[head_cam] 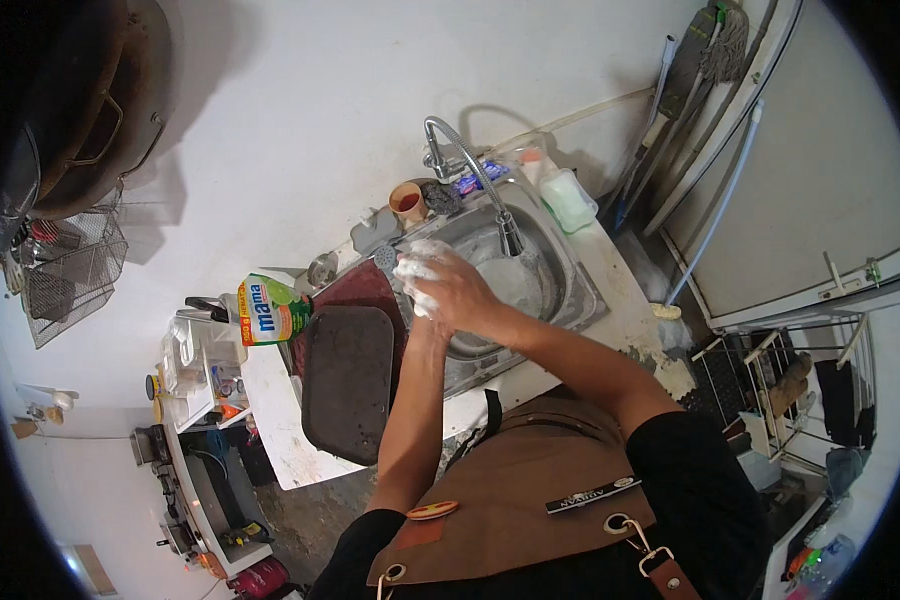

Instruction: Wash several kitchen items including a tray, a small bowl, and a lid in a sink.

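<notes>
My left hand (pixel 419 296) and my right hand (pixel 459 291) are pressed together over the left rim of a stainless steel sink (pixel 551 281). White suds coat the fingers, with the right hand lying across the left. Foam and overlap hide whether anything is between them. A chrome flexible-neck faucet (pixel 461 146) arches over the basin, its spray head (pixel 508 234) just right of my hands. Suds lie in the basin. Left of my left forearm, a dark rectangular tray (pixel 347 386) rests over a reddish tray (pixel 360 296).
A Mama dish soap pouch (pixel 274 309) stands beside the trays. An orange-brown cup (pixel 407 202) and a dark scouring pad (pixel 441 197) sit behind the sink; a pale green bottle (pixel 568 200) is at its right. Mops (pixel 694 67) lean by the door. A wire rack (pixel 784 386) stands right.
</notes>
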Available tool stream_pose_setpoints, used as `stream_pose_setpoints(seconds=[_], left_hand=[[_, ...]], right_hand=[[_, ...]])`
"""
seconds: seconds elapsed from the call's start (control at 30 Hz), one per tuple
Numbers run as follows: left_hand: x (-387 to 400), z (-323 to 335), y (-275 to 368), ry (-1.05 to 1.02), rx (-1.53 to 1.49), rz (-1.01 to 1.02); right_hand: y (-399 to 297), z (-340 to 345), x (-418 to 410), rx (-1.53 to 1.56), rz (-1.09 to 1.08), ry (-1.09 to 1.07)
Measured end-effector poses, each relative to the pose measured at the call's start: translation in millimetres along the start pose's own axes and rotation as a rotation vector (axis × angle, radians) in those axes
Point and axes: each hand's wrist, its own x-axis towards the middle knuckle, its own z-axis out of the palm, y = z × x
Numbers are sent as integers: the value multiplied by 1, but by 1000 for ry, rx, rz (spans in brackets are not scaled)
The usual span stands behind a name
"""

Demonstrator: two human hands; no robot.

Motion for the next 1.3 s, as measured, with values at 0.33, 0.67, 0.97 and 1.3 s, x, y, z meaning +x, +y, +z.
stream_pose_setpoints(seconds=[0.33,0.67,0.97,1.3], left_hand=[[-10,28,18,3,221,-374],[-30,46,62,-93,-372,-43],[-42,28,67,-160,202,-55],[-40,49,57,-63,-478,-73]], right_hand=[[5,-21,-5,395,388,241],[-23,-37,1,84,-138,144],[-29,-41,18,729,785,257],[-31,-49,19,-45,-299,105]])
